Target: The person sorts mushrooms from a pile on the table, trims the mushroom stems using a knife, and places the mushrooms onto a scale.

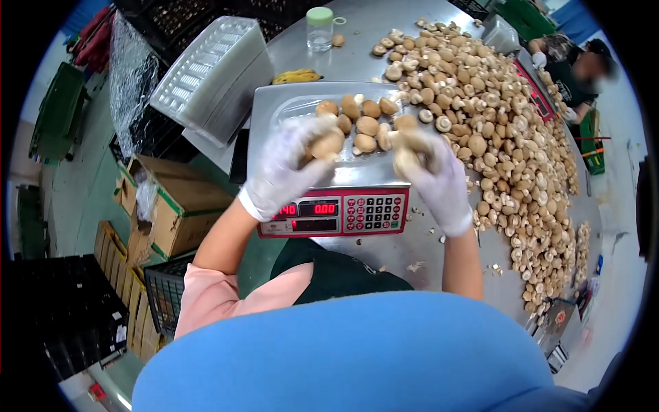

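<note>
My left hand, in a white glove, is closed around a brown-capped mushroom over the left part of the scale. Gloved as well, my right hand grips pale mushrooms at the scale's right side; its fingers are somewhat blurred. Between the hands, several mushrooms lie in what looks like a clear plastic tray. That tray rests on the metal plate of a red digital scale, whose display is lit and partly covered by my left wrist.
A large mushroom pile spreads over the steel table to the right. Stacked clear trays stand at the left, near bananas and a green-lidded jar. Cardboard boxes sit lower left. Another person works at far right.
</note>
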`<state>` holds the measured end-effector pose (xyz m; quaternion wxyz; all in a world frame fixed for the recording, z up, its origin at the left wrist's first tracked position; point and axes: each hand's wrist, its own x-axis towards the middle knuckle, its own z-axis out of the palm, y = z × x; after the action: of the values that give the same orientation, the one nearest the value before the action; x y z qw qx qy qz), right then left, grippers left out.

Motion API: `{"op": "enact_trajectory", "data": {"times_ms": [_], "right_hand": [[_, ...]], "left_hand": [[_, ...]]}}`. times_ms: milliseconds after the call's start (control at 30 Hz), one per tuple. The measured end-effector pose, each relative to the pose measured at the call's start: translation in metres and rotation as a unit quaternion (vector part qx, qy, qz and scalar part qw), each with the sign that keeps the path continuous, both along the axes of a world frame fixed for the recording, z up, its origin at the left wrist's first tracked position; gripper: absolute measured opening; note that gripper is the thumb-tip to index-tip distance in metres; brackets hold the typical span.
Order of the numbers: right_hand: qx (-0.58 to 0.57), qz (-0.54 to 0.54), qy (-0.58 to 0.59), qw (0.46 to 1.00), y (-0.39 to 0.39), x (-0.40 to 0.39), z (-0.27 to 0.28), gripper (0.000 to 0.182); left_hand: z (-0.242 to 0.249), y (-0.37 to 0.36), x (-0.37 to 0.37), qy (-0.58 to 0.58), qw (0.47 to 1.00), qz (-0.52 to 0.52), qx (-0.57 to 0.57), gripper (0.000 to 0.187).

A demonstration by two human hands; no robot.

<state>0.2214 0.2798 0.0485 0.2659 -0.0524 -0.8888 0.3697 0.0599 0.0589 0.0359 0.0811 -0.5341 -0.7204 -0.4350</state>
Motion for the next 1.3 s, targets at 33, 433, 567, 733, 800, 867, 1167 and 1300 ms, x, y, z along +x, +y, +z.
{"op": "enact_trajectory", "data": {"times_ms": [33, 433, 567, 733, 800, 867, 1167, 1300], "right_hand": [[-0.089, -0.011, 0.009, 0.996, -0.006, -0.020, 0.018, 0.033], [0.119, 0.024, 0.047, 0.992, 0.012, -0.096, -0.023, 0.031], [0.069, 0.008, 0.033, 0.997, 0.021, -0.097, -0.014, 0.032], [-0.019, -0.032, 0.060, 0.998, 0.033, -0.085, -0.016, 0.026], [-0.017, -0.075, 0.087, 0.993, 0.046, -0.072, -0.018, 0.025], [-0.026, -0.136, 0.112, 0.984, 0.076, -0.046, -0.030, 0.025], [-0.087, -0.442, 0.024, 0.893, 0.168, 0.076, -0.075, 0.023], [0.000, -0.395, -0.017, 0.919, 0.161, 0.060, -0.092, 0.030]], "left_hand": [[0.008, 0.000, -0.009, 0.013, 0.999, 0.031, -0.006, 0.051], [-0.008, 0.004, -0.037, -0.005, 0.995, 0.008, -0.103, 0.035], [0.002, 0.008, -0.049, -0.122, 0.990, -0.044, -0.054, 0.035], [0.027, 0.042, -0.073, 0.038, 0.956, 0.100, -0.273, 0.031], [0.026, 0.065, -0.077, 0.067, 0.932, 0.097, -0.343, 0.040], [0.022, 0.077, -0.085, 0.084, 0.921, 0.092, -0.368, 0.037], [0.026, 0.073, -0.079, -0.040, 0.961, 0.049, -0.270, 0.027], [0.033, 0.059, -0.067, -0.154, 0.983, 0.053, -0.087, 0.030]]}}
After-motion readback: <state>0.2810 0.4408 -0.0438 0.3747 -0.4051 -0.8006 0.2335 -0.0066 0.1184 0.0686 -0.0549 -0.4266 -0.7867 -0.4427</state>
